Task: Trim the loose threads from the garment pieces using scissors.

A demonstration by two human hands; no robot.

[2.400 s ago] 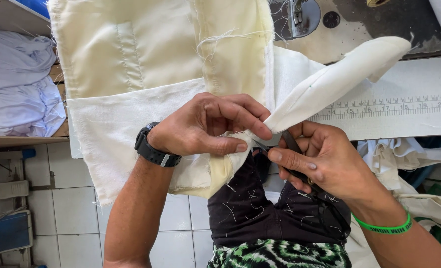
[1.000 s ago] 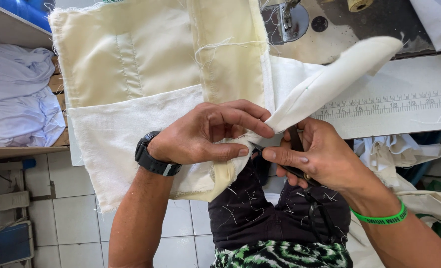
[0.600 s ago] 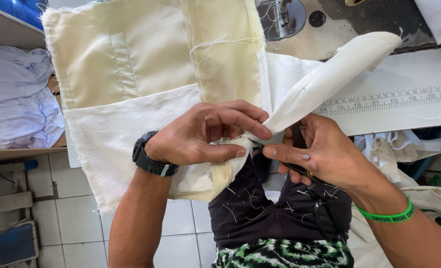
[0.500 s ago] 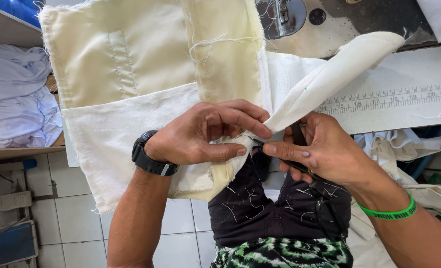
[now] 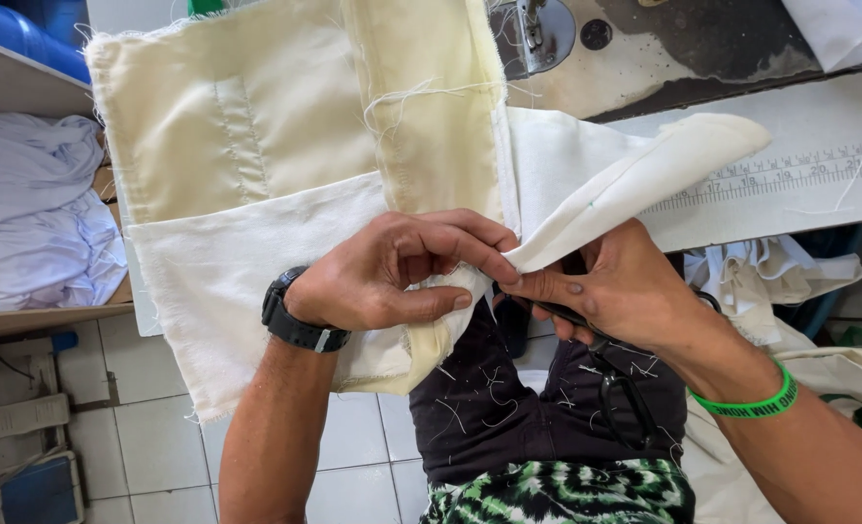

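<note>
Here two hands [image 5: 508, 281] pinch one cream cloth [image 5: 285, 165].

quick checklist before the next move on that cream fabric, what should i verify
1. Left hand pinching the cream fabric at its lower edge: ok.
2. Right hand gripping the folded strip: ok.
3. Scissors held under the right palm; blades open or closed: cannot tell.
4. Loose threads trimmed off the seam: not ok.
5. Fabric clear of the sewing machine foot: ok.
</note>
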